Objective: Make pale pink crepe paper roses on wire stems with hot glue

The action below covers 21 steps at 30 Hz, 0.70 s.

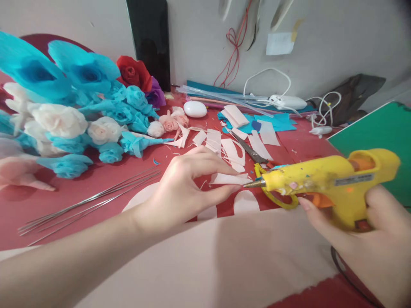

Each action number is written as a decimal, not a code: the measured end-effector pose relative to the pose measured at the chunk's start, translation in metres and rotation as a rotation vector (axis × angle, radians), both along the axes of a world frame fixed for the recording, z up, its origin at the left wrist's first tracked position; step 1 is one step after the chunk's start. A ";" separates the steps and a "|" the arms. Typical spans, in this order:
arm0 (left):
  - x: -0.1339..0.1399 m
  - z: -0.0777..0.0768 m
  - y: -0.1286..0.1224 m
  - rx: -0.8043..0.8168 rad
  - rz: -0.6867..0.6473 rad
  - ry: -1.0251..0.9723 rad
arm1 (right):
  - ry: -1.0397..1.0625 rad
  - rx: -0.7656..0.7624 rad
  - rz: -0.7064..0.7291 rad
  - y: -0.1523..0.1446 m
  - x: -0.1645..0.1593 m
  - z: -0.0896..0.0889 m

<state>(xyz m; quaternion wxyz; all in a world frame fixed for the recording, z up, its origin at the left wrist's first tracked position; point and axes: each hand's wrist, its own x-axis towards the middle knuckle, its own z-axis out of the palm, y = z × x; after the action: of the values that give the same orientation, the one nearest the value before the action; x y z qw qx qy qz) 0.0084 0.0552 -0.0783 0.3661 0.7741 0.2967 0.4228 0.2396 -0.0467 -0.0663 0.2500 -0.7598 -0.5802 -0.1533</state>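
A yellow hot glue gun (316, 171) is held in my right hand (382, 244), its metal nozzle pointing left. My left hand (189, 184) pinches a small strip of pale pink paper (229, 178) between thumb and fingers. The nozzle tip is beside this strip and the left thumb; whether it touches is not clear. Under and behind the nozzle lie scissors (248, 147) with yellow handles. A large pale pink paper sheet (192, 261) spreads across the front of the table, below both hands. Cut pale petal shapes (246, 202) lie at its far edge.
Blue, white, pink and red paper flowers (64, 122) crowd the left. Thin metal wires (93, 201) lie in front of them. Paper scraps (213, 141), a white rounded case (195, 109), glue sticks (224, 96) and a white power strip (287, 102) sit farther back. A green board (375, 132) leans right.
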 end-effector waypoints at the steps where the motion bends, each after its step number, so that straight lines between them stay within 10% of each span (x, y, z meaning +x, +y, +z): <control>1: 0.000 0.001 0.000 -0.018 -0.005 -0.006 | -0.011 0.007 0.005 0.000 -0.001 0.000; 8: 0.000 0.002 0.000 -0.045 -0.021 0.004 | -0.090 0.031 0.046 0.004 -0.001 0.003; 14: 0.000 0.003 -0.001 -0.063 -0.045 0.041 | 0.347 -0.102 -0.077 0.020 0.006 0.014; 21: 0.001 0.007 0.001 -0.145 -0.092 0.093 | 0.459 -0.276 -0.020 0.043 0.071 0.009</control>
<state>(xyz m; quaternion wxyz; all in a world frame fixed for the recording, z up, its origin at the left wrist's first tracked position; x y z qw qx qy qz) 0.0091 0.0560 -0.0713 0.4260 0.7772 0.3073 0.3465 0.3102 -0.0039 -0.0571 0.2673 -0.8073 -0.5163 0.1010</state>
